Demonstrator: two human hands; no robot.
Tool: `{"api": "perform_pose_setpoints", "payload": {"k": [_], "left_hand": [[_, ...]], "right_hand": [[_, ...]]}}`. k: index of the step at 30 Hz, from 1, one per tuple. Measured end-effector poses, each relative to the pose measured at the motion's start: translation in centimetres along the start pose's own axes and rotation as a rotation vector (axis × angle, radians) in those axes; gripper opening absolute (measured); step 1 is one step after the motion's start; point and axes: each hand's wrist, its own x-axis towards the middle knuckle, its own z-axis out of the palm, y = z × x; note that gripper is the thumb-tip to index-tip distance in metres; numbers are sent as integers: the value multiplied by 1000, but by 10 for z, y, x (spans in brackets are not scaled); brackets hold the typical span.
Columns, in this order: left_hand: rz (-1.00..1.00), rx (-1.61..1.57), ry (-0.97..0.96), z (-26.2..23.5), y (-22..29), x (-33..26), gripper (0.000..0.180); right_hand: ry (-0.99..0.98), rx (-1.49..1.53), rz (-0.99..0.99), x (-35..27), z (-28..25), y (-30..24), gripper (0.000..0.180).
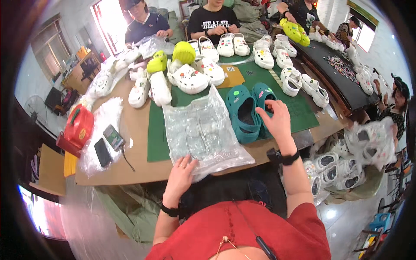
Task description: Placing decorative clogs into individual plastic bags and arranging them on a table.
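Note:
A pair of teal clogs lies side by side on the green mat in front of me, the left clog in full view and the right clog partly covered. My right hand is over the right clog, thumb and fingers apart, with nothing seen between them. To the left of the pair lies a clear plastic bag, flat and wrinkled. At its near edge, my left hand has its fingers curled on the plastic. Small coloured charms show on the clogs' tops.
White clogs with charms and lime-green clogs crowd the far side. A red container, a black phone and a second device are at left. Several people work around the tables. Bagged white clogs are piled right of me.

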Motion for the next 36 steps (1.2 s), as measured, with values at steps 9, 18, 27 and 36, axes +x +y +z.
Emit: {"api": "perform_pose_setpoints", "payload": {"k": [9,18,27,36], "left_hand": [[-160,-394,132,1,-9,9,56],[-115,-510,135,14,29,47,71],[512,17,274,14,52,100,30],[303,193,95,10,49,95,67]], "right_hand": [[-417,-269,271,14,57,50,49],[-138,306,405,-21,-55,93,33],[-244,555,461,-97,-172,47,42],[-346,1092,868,-132,-165,56,64]]}}
